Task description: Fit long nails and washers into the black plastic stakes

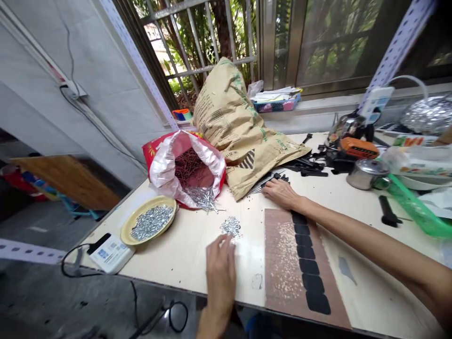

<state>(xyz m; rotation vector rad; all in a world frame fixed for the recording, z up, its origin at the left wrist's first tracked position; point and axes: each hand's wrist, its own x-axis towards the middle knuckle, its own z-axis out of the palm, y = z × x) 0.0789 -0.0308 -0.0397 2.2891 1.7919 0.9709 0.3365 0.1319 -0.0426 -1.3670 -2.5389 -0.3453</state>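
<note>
My left hand point(221, 268) is at the near edge of a small heap of shiny metal pieces point(230, 226), thumb and fingers curled together. Anything pinched there is too small to make out. My right hand point(280, 193) reaches across the table to a bunch of thin metal rods with black ends point(270, 180), beside the brown paper sack point(229, 117). Its fingers bend down over the black ends, and the fingertips are partly hidden. Below the right forearm lies a brown board point(278, 282) with a row of black rounded squares point(312, 283) and pale worn specks.
Left of the heap stand a yellow dish point(127, 235) of metal pieces and a red-and-white bag point(162, 165) holding reddish and silvery rods. A white power box point(111, 254) sits at the left edge. On the right are black parts point(307, 167), a metal pot point(367, 174) and a green tray point(416, 212).
</note>
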